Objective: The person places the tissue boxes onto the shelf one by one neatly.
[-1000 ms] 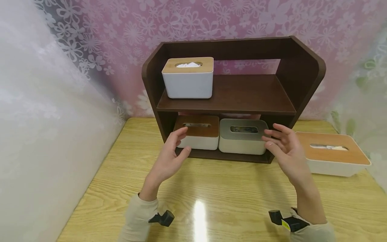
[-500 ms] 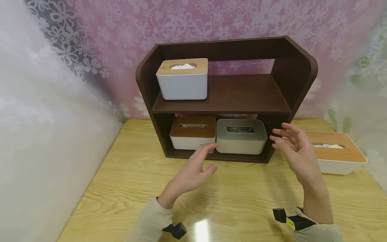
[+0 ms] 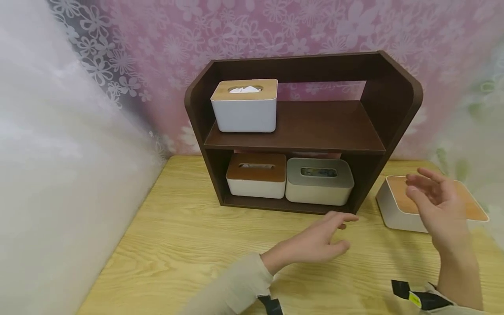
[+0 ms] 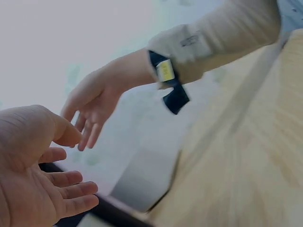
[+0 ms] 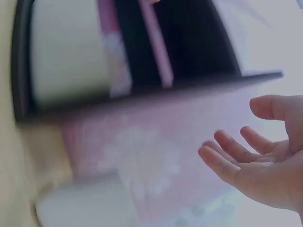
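A white tissue box with a light wood lid (image 3: 401, 192) stands on the table to the right of the shelf. My right hand (image 3: 445, 210) hovers over it, holding nothing, its fingers loosely bent and hiding the lid's middle. My left hand (image 3: 319, 240) reaches across in front of the shelf, fingers extended rightward and thumb apart, with nothing in it. In the left wrist view both hands appear, the right hand (image 4: 97, 97) beyond the left hand (image 4: 38, 165). In the right wrist view the fingers (image 5: 227, 156) spread in the air beside the shelf.
The dark brown two-tier shelf (image 3: 334, 148) stands against the flowered wall. On its upper tier, at left, sits a white tissue box (image 3: 247, 114). Below are a brown-lidded tissue box (image 3: 257, 188) and a grey-lidded tissue box (image 3: 319, 192), side by side. A pale wall (image 3: 59, 175) bounds the left.
Both hands have moved right, the left from before the brown-lidded box to below the shelf's right end, the right from beside the grey-lidded box to over the box outside. The boxes have stayed put.
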